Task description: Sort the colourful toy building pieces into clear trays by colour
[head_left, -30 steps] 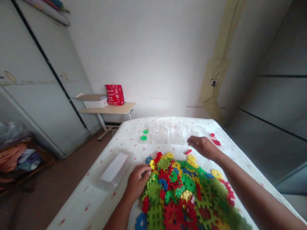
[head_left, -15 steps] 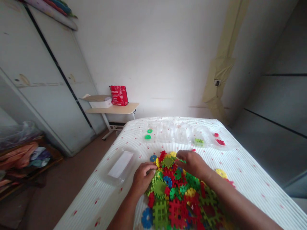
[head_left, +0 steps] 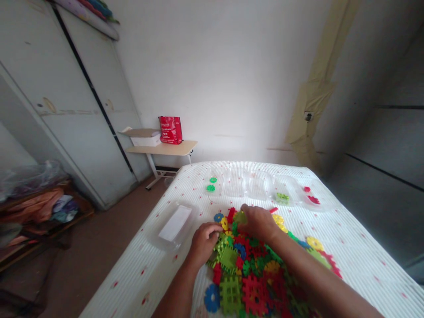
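A heap of plastic building pieces [head_left: 254,293] in red, lime, green, blue and yellow lies on the table in front of me. My right hand [head_left: 258,222] is over the far side of the heap, its fingers closed on a lime-green square piece [head_left: 240,217], partly covered by the hand. At the heap's left edge rests my left hand [head_left: 204,242], thumb and forefinger apart, with nothing seen between them. Close to its fingertips are a blue flower-shaped disc [head_left: 218,217] and a yellow one [head_left: 225,223].
Clear trays stand along the table's far side, holding two green discs [head_left: 211,188], lime pieces [head_left: 282,198] and red pieces [head_left: 313,200]. A clear lid or tray with a white label [head_left: 175,224] lies at left. Behind, a small table [head_left: 179,148] bears a red bag [head_left: 170,130].
My right hand has closed on the lime square piece at the heap's far side, moving slightly left over it. My left hand stays by the heap. The whole view has shifted a little.
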The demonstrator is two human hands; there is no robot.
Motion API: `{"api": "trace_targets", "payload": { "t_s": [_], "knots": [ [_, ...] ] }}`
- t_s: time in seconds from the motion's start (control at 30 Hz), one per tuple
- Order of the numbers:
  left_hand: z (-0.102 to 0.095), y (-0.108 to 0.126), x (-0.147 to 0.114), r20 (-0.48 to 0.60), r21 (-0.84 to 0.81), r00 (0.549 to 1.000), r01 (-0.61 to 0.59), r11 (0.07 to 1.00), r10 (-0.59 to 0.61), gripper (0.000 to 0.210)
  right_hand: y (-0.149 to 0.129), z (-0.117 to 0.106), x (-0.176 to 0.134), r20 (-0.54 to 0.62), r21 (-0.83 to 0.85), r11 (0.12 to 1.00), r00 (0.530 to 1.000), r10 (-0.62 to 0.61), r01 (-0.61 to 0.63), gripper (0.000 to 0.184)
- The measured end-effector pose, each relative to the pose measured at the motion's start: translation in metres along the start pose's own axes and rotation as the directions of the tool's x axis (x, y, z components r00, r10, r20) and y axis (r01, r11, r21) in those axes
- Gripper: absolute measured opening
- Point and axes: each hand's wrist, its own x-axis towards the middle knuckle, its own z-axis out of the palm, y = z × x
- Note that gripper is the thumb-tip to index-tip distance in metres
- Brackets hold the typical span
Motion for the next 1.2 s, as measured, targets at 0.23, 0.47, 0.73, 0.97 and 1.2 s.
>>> {"api": "trace_targets", "payload": {
  "t_s": [0.23, 0.47, 0.73, 0.97, 1.2],
  "knots": [
    [0.0, -0.001, 0.002, 0.025, -0.062, 0.999, 0.037, 0.997, -0.035, 0.029, -0.037, 0.0, -0.045, -0.024, 0.134, 0.961, 0.97, -0.241, 0.242, 0.05],
    [-0.004, 0.004, -0.001, 0.055, -0.086, 0.996, 0.07, 0.994, -0.065, 0.03, -0.057, 0.023, -0.065, 0.013, 0.064, 0.984, 0.985, -0.17, 0.169, 0.048],
    [-0.004, 0.006, 0.0, 0.065, -0.066, 0.995, 0.084, 0.994, -0.079, 0.029, -0.057, 0.021, -0.073, 0.028, 0.07, 0.978, 0.979, -0.2, 0.198, 0.047],
    [-0.005, 0.006, 0.0, 0.07, -0.085, 0.996, 0.064, 0.994, -0.058, 0.027, -0.065, 0.032, -0.073, 0.037, 0.059, 0.975, 0.975, -0.219, 0.216, 0.042],
    [-0.003, 0.002, 0.001, 0.072, -0.113, 0.995, 0.077, 0.991, -0.069, 0.022, -0.048, 0.009, -0.078, 0.039, 0.147, 0.967, 0.975, -0.218, 0.21, 0.036]
  ]
}}
